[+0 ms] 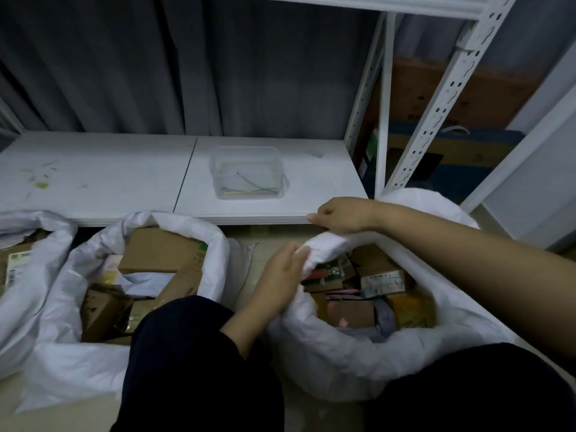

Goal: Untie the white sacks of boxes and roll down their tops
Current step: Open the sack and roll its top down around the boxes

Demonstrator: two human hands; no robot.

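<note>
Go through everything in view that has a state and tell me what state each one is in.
Right sack: open, top partly rolled, boxes showing.
Middle sack: open, top rolled down, boxes showing.
Left sack: open, mostly out of frame.
Left hand: gripping right sack's rim.
Right hand: gripping same rim, farther back.
Clear tub: lidless, holding coloured ties.

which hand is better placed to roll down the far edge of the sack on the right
Right. The right hand already grips the far rim of the open white woven sack of boxes, by the low white shelf. The left hand holds the near-left rim, farther from that edge.
</note>
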